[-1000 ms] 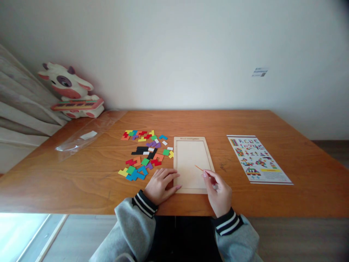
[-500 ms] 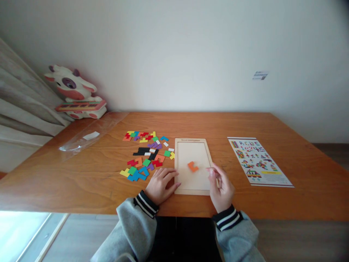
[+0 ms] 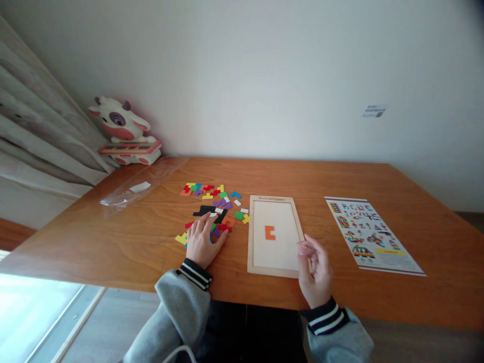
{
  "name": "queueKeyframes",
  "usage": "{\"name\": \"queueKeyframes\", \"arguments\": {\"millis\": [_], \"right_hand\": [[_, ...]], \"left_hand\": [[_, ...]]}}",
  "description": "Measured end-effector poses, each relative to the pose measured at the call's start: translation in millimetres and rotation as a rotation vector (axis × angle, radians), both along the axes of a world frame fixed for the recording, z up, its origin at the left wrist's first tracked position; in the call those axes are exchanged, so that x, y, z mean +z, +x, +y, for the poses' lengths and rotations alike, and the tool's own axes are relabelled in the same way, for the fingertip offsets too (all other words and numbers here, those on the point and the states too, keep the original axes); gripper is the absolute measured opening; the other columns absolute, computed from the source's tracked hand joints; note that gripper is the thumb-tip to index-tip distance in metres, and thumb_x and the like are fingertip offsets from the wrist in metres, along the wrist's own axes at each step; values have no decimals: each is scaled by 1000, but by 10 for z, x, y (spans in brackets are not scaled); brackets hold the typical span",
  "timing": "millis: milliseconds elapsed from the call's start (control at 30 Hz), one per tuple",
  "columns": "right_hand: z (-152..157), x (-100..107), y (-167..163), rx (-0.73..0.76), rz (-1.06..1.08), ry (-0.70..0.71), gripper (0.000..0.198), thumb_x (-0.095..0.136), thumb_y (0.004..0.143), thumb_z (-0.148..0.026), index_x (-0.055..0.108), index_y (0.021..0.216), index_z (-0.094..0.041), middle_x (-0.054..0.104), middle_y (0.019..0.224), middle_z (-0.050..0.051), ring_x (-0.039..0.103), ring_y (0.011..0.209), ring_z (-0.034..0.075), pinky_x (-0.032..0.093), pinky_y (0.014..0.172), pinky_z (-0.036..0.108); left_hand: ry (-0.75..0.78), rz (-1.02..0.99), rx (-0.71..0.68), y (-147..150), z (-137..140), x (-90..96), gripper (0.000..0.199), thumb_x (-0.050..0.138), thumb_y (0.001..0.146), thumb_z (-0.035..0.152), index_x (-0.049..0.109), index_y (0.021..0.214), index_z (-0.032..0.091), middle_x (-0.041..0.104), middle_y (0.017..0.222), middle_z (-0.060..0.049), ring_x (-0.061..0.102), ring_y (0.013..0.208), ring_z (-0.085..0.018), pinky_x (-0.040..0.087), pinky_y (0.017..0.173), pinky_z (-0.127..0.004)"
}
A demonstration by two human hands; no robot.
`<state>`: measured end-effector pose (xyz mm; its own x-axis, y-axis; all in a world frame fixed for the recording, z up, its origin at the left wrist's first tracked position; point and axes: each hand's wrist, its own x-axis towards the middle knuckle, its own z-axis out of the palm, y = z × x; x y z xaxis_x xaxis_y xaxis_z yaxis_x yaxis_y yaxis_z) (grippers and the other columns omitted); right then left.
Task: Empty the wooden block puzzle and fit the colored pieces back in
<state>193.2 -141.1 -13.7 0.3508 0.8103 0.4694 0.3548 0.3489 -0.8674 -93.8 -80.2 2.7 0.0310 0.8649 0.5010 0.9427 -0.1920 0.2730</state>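
My left hand (image 3: 202, 242) lies over the pile of flat coloured puzzle pieces, its fingers spread and partly hiding several of them. Black puzzle pieces (image 3: 204, 209) lie just beyond its fingertips, near a green square piece (image 3: 239, 215). To the right is a shallow wooden puzzle tray (image 3: 250, 237). A single orange C-shaped piece (image 3: 269, 232) rests inside, squared up with the tray's sides. My right hand (image 3: 315, 269) is at the tray's right rim, thumb and index fingertips together and the other fingers curled. I cannot make out what is between them, if anything.
A printed pattern sheet (image 3: 374, 234) lies on the wooden table (image 3: 310, 176) at the right. At the far left stand a cow-shaped toy keyboard (image 3: 130, 146) and, before it, a clear plastic bag (image 3: 124, 194). A curtain (image 3: 38, 126) hangs beside the table.
My left hand has left the tray's left rim and moved left onto the pieces. The orange piece has turned from slanted to straight. My right hand stays by the right rim; the view has shifted.
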Motion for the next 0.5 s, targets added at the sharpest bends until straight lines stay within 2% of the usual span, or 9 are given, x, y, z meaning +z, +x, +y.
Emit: {"name": "queueKeyframes", "arguments": {"millis": [67,167,333,500], "right_hand": [[-5,-5,3,3,-8,2,33,56,94,-25,54,126,-18,65,100,9,64,88,18,52,78,34],[-11,4,5,5,-36,-3,30,56,94,-25,56,123,-18,66,100,9,64,85,18,52,75,33],[-10,46,-2,6,-103,3,26,56,94,-24,58,119,-18,66,98,9,64,84,18,52,72,32],[-3,54,-7,10,-137,-5,24,56,94,-24,58,118,-19,66,98,9,63,84,18,52,70,31]], "left_hand": [[-28,34,-6,-64,6,-26,53,69,83,50,59,126,21,61,132,-11,58,118,-34,46,97,-50],[-25,41,-87,-87,2,-74,47,66,86,48,61,126,22,64,130,-9,60,118,-31,46,99,-47],[5,16,-204,-63,-5,-104,32,63,90,37,67,119,23,74,112,-9,67,107,-27,47,97,-44],[2,-35,-272,-56,-16,-84,30,67,88,38,68,115,25,76,102,-5,70,95,-25,49,89,-42]]}}
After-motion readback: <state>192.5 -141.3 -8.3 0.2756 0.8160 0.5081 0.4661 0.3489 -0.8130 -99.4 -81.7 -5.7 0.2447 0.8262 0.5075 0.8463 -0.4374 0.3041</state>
